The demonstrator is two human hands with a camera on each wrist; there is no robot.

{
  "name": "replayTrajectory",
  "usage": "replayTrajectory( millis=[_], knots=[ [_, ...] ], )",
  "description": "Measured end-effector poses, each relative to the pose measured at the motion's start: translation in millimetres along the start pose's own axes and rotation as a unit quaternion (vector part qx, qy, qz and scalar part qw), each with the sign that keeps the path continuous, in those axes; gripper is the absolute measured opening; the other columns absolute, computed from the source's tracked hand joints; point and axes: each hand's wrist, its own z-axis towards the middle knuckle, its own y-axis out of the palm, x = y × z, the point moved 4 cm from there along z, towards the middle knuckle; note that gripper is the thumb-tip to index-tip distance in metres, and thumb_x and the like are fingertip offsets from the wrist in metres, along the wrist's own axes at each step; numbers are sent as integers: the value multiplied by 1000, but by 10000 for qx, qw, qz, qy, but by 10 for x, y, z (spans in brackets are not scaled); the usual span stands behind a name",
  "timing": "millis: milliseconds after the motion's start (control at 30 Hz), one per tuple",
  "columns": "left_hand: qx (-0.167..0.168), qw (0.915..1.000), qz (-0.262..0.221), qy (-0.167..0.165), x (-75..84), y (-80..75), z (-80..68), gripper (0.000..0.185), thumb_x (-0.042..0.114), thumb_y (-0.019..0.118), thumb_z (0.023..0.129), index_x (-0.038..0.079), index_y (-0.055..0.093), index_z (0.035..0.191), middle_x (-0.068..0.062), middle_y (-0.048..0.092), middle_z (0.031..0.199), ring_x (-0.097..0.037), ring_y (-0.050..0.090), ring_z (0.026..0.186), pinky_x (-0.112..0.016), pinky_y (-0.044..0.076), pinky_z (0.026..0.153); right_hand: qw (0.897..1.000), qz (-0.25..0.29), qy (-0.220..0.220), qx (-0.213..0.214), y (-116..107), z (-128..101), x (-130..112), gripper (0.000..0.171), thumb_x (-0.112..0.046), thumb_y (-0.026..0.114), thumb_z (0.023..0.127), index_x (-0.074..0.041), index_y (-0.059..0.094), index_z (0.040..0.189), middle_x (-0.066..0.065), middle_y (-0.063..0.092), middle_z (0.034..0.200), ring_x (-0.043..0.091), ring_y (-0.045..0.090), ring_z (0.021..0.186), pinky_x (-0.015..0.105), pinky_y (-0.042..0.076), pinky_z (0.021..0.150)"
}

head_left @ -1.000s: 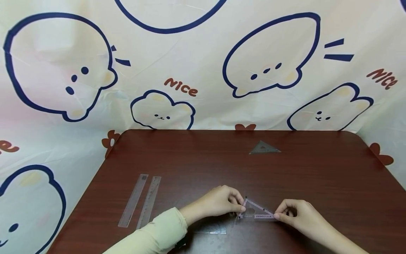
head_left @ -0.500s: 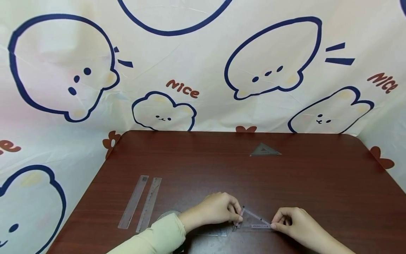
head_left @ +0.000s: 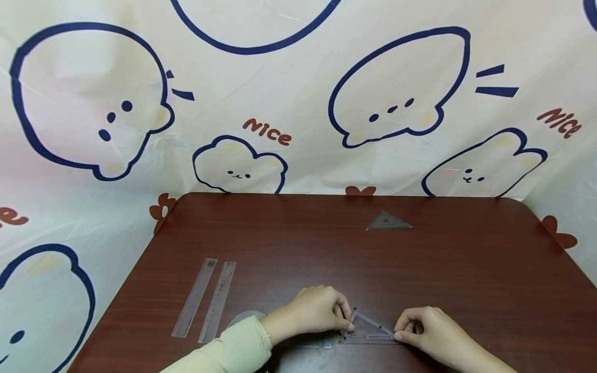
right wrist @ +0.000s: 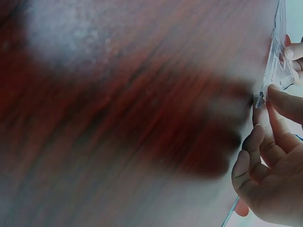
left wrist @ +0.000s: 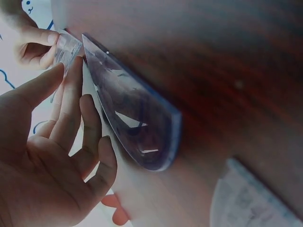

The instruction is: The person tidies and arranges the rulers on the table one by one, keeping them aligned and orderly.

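From my head camera, my left hand pinches the left corner of the clear set square and my right hand pinches its right corner, the piece lying low near the front edge of the table, about midway along it. Under my left wrist a protractor and another clear piece peek out; two straight rulers lie side by side toward the left edge, and a second triangle sits well apart near the back edge. At my left wrist, my fingers are loosely curled beside the set square, its edge tilted against the wood, with my other hand's fingers gripping the far tip. At my right wrist, my fingertips clasp the thin corner of the plastic; the rest is blurred. I judge a light, even hold at both corners keeps it flat and square to the pieces beneath.
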Motion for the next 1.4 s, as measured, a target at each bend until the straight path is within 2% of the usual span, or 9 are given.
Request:
replayTrajectory(
  millis=[200, 500, 700, 1400],
  knots=[
    [57, 9995, 315, 32, 2, 1, -2, 12, 37, 82, 80, 32, 72, 79, 28, 56, 64, 8, 51, 61, -24, 42, 69, 10000, -10, -85, -43, 13, 10, -1, 10, -27, 79, 85, -22, 71, 80, -19, 57, 70, -2, 48, 61, 23, 42, 53],
    [159, 9979, 625, 53, 11, 6, -10, 18, 40, 83, 78, 29, 73, 90, 29, 54, 62, 7, 49, 61, -28, 46, 74, 9995, -279, -112, -9, 25, 1, -17, 10, -27, 81, 83, -26, 71, 79, -20, 55, 71, -3, 45, 60, 22, 41, 52],
    [310, 9959, 844, 66, 12, 5, 6, 29, 42, 86, 75, 28, 72, 96, 27, 54, 69, 8, 49, 66, -29, 46, 72, 9994, -320, -89, 30, 27, 9, -20, 10, -26, 81, 82, -25, 72, 78, -21, 54, 68, -3, 44, 58, 22, 41, 51],
    [396, 9951, 889, 150, 9, 21, 40, 33, 41, 87, 72, 28, 71, 98, 27, 55, 72, 7, 51, 70, -30, 46, 73, 9993, -300, -129, 176, 31, 1, -24, 13, -25, 82, 81, -27, 69, 78, -21, 53, 68, -4, 45, 59, 22, 41, 52]
  ],
)
